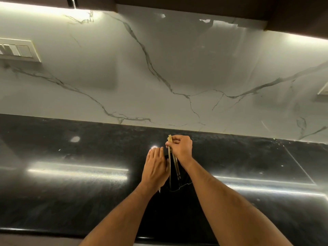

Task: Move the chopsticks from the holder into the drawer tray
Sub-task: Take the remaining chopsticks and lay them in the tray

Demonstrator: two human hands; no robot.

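A few light wooden chopsticks (170, 162) stand nearly upright over a black holder (179, 186) on the dark counter. My right hand (181, 148) is closed around their upper ends. Their lower tips reach down into the holder's opening, which is hard to make out against the black stone. My left hand (155, 167) rests flat against the holder's left side with its fingers together. The drawer and its tray are out of sight.
The glossy black countertop (71, 174) runs left to right, with its front edge near the bottom of the view. A white marble backsplash (159, 77) rises behind it. A switch plate (17, 49) is on the wall at left, and dark cabinets hang above.
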